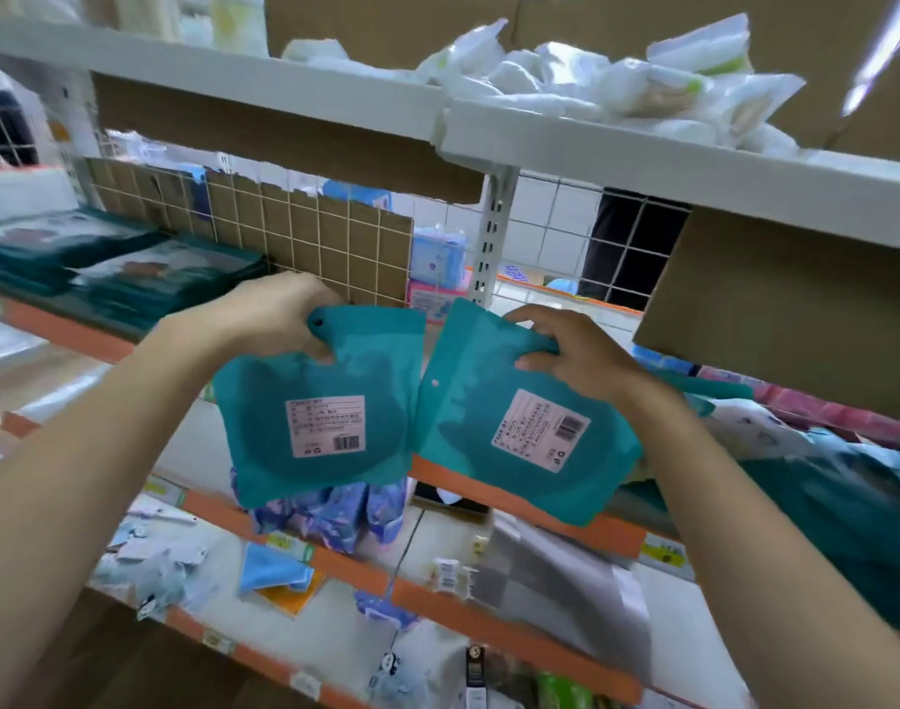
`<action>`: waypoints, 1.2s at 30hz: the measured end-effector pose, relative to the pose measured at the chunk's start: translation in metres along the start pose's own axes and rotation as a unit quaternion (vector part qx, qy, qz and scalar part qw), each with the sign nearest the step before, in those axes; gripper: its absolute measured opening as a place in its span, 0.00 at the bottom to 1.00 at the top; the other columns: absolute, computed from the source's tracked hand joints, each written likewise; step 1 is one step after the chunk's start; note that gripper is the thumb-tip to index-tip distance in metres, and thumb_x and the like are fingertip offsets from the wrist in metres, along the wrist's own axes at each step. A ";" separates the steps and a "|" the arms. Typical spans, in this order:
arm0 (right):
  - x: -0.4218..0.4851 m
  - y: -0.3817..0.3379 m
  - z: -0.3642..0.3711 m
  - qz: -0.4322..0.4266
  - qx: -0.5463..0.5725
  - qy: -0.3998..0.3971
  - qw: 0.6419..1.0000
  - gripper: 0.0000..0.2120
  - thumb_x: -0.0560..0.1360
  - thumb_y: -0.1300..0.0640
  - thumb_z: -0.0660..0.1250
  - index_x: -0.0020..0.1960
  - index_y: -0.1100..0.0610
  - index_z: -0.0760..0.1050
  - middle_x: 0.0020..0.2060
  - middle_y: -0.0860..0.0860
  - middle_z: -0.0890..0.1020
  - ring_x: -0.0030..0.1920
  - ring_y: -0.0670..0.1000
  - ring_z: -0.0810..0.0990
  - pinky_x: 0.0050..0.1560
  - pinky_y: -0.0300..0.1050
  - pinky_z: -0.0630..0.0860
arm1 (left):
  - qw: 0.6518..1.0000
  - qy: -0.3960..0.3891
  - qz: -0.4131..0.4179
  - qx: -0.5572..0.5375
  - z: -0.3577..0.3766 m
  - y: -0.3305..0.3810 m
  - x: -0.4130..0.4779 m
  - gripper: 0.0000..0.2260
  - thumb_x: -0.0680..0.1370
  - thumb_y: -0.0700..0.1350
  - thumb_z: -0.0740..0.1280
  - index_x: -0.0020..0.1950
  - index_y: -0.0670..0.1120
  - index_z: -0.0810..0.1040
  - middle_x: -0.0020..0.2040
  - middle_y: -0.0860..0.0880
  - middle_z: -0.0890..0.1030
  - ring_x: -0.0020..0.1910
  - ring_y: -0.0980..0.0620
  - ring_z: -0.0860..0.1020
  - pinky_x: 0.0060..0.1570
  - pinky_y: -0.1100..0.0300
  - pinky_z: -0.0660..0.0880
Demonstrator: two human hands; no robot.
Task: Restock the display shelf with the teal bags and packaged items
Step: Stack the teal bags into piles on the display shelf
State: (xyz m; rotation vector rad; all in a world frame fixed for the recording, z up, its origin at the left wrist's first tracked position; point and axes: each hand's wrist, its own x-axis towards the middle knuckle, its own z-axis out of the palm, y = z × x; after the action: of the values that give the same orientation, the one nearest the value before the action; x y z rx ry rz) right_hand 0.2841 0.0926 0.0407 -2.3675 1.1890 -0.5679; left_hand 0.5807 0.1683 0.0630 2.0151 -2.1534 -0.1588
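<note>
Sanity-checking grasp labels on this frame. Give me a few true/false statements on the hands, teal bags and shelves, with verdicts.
1. The left hand grips the left teal bag at its top edge. True.
2. The right hand is empty. False: it grips the right teal bag by an upper corner.
3. Both bags show white barcode labels to the camera. True.
4. The top shelf holds teal bags. False: it holds white packets.

L hand (279, 314): curled, pinching | R hand (570, 353): curled, prob. pinching
</note>
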 end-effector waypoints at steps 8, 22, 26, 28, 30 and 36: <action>0.064 -0.069 0.068 -0.026 0.023 -0.008 0.999 0.22 0.74 0.65 0.68 0.66 0.55 0.71 0.54 0.50 0.76 0.52 0.50 0.77 0.52 0.40 0.72 | 1.000 0.018 -0.019 -0.015 -0.017 -0.102 -0.016 0.12 0.68 0.44 0.75 0.42 0.56 0.74 0.38 0.57 0.78 0.37 0.58 0.75 0.38 0.56 0.73; 0.196 -0.134 0.148 -0.091 0.010 -0.055 0.994 0.19 0.74 0.63 0.68 0.63 0.52 0.72 0.51 0.48 0.80 0.50 0.50 0.80 0.54 0.54 0.77 | 0.998 -0.010 -0.061 -0.031 -0.036 -0.239 -0.002 0.11 0.70 0.41 0.74 0.39 0.55 0.74 0.40 0.52 0.80 0.37 0.59 0.74 0.35 0.59 0.69; 0.240 -0.145 0.153 -0.089 0.006 -0.066 0.994 0.20 0.74 0.62 0.69 0.63 0.49 0.71 0.50 0.51 0.81 0.49 0.50 0.81 0.54 0.54 0.77 | 0.997 -0.007 -0.071 -0.019 -0.054 -0.267 0.027 0.11 0.70 0.42 0.74 0.50 0.50 0.79 0.45 0.52 0.80 0.41 0.52 0.75 0.35 0.63 0.67; 0.259 -0.150 0.156 -0.084 0.009 -0.073 0.994 0.19 0.74 0.62 0.69 0.62 0.49 0.72 0.49 0.50 0.81 0.48 0.50 0.81 0.54 0.52 0.77 | 0.996 -0.005 -0.090 0.002 -0.059 -0.279 0.039 0.14 0.71 0.44 0.73 0.56 0.49 0.78 0.46 0.53 0.76 0.44 0.53 0.72 0.35 0.60 0.62; 0.276 -0.156 0.160 -0.086 0.011 -0.080 0.993 0.19 0.73 0.63 0.69 0.62 0.51 0.72 0.44 0.49 0.81 0.46 0.49 0.81 0.51 0.49 0.77 | 0.996 -0.005 -0.086 -0.011 -0.058 -0.295 0.048 0.15 0.71 0.43 0.73 0.56 0.48 0.78 0.46 0.52 0.76 0.44 0.53 0.72 0.34 0.64 0.63; 0.315 -0.179 0.180 -0.087 0.008 -0.104 0.991 0.17 0.73 0.63 0.69 0.59 0.49 0.72 0.47 0.52 0.82 0.49 0.53 0.81 0.54 0.56 0.76 | 0.995 -0.018 -0.076 -0.058 -0.063 -0.359 0.065 0.13 0.70 0.41 0.74 0.53 0.47 0.80 0.47 0.50 0.82 0.45 0.51 0.79 0.47 0.55 0.74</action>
State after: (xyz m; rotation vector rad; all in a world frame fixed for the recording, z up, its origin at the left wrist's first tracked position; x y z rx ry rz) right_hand 0.6679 -0.0343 0.0416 -2.4618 0.8901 -0.3722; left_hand 0.9404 0.0808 0.0547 2.1233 -1.9607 -0.3344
